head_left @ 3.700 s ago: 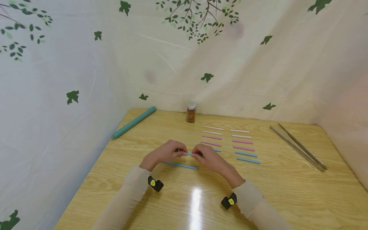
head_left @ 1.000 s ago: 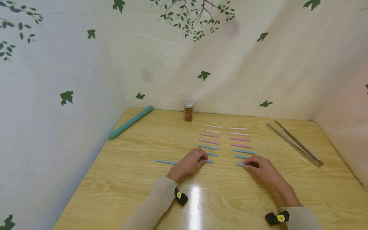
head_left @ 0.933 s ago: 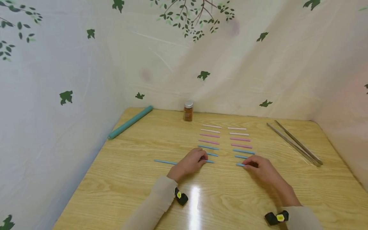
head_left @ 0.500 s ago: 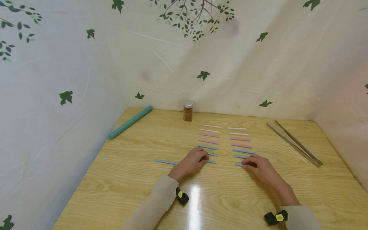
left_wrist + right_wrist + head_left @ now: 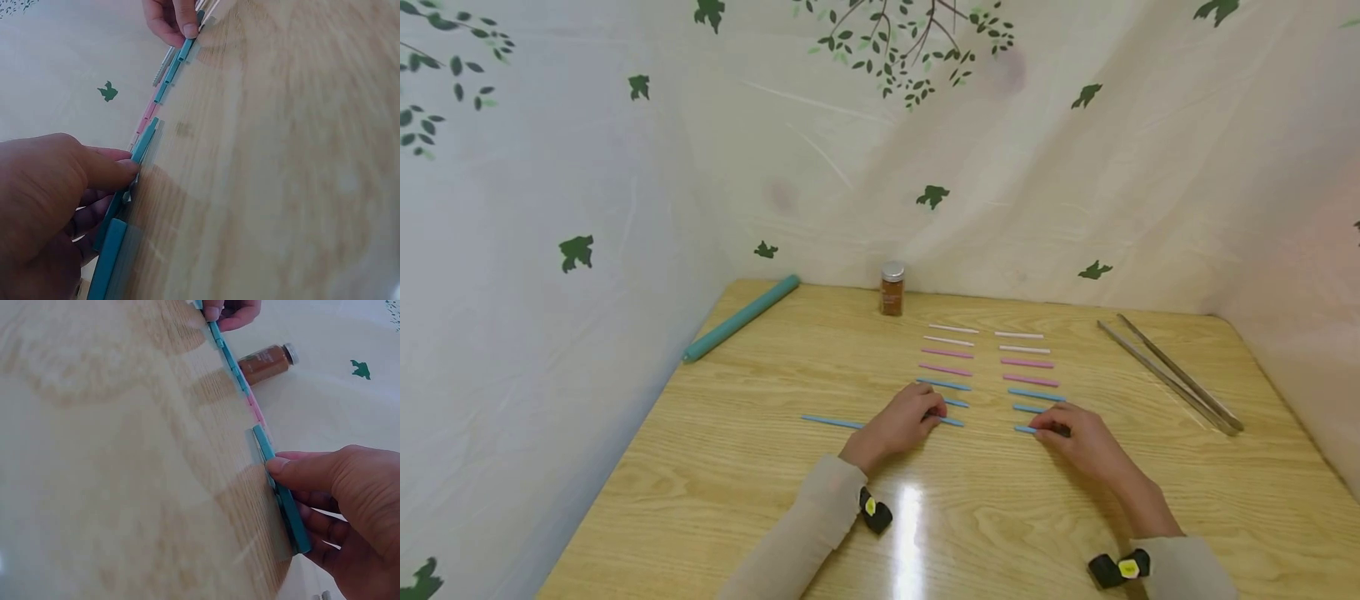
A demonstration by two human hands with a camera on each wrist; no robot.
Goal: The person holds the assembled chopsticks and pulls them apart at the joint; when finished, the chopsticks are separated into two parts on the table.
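In the head view, my left hand (image 5: pixel 901 423) pinches a thin blue stick (image 5: pixel 952 422) between thumb and fingers at the near end of the left column of sticks. My right hand (image 5: pixel 1086 437) pinches another blue stick (image 5: pixel 1025 429) at the near end of the right column. Both sticks lie at or very close to the table top, as the left wrist view shows for the left stick (image 5: pixel 145 137) and the right wrist view for the right stick (image 5: pixel 292 515). A longer blue stick (image 5: pixel 829 422) lies partly hidden behind my left wrist.
Beyond the hands, two columns hold blue, pink (image 5: pixel 1030 380) and white sticks (image 5: pixel 1019 335). A brown-filled jar (image 5: pixel 892 292) with a silver lid stands at the back. A green roll (image 5: pixel 742 319) lies left; long metal tongs (image 5: pixel 1172 375) lie right.
Earlier the hands were together, with a blue stick between their fingers. They have since moved apart, each with a blue stick, to the two columns. Over the last second they have barely moved.
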